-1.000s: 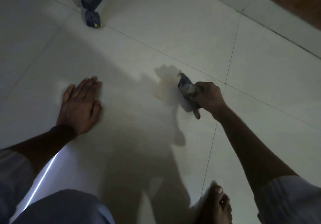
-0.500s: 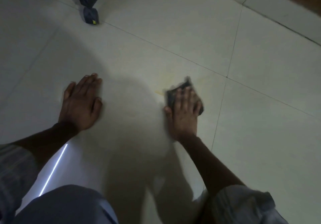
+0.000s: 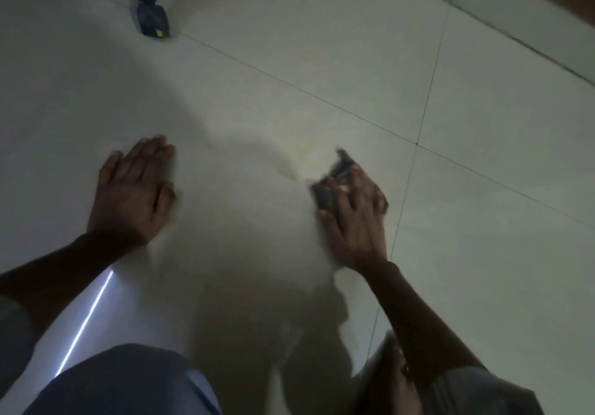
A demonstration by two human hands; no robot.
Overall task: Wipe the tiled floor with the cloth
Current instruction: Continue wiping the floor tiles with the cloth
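Observation:
A small dark cloth (image 3: 325, 194) lies on the pale tiled floor (image 3: 289, 76), mostly covered by my right hand (image 3: 354, 218), which presses it flat with straight fingers. The hand is blurred. A faint yellowish stain (image 3: 301, 160) marks the tile just left of and beyond the cloth. My left hand (image 3: 133, 189) lies palm down on the floor at the left, fingers straight, holding nothing.
A dark furniture leg with a caster (image 3: 153, 20) stands at the top left. A raised tile skirting (image 3: 515, 6) and brown wood run along the top right. My knee (image 3: 122, 382) and bare foot (image 3: 392, 379) are at the bottom.
One second ago my right hand gripped the bunched cloth above the floor. It then came down flat on the cloth, and has since slid slightly right. The left hand has stayed put.

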